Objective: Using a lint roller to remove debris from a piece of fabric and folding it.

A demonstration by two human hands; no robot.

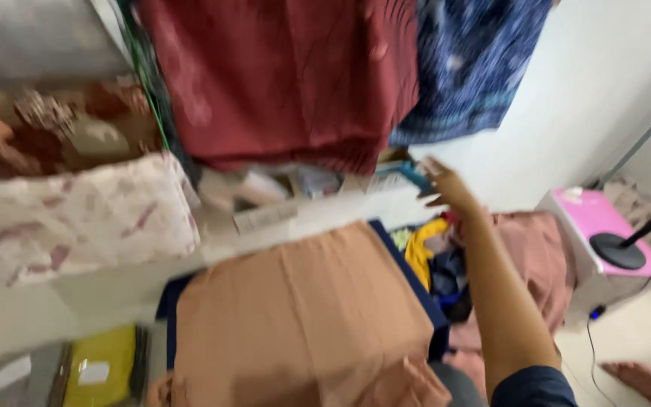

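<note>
Across a raised surface, an orange-brown cloth (303, 316) is spread flat, with a dark red cloth (288, 75) and a blue patterned cloth (476, 60) hung above by the white wall (589, 98). The right hand (446, 187) is stretched beyond it, fingers loosely spread, gripping nothing discernible through blur.
</note>
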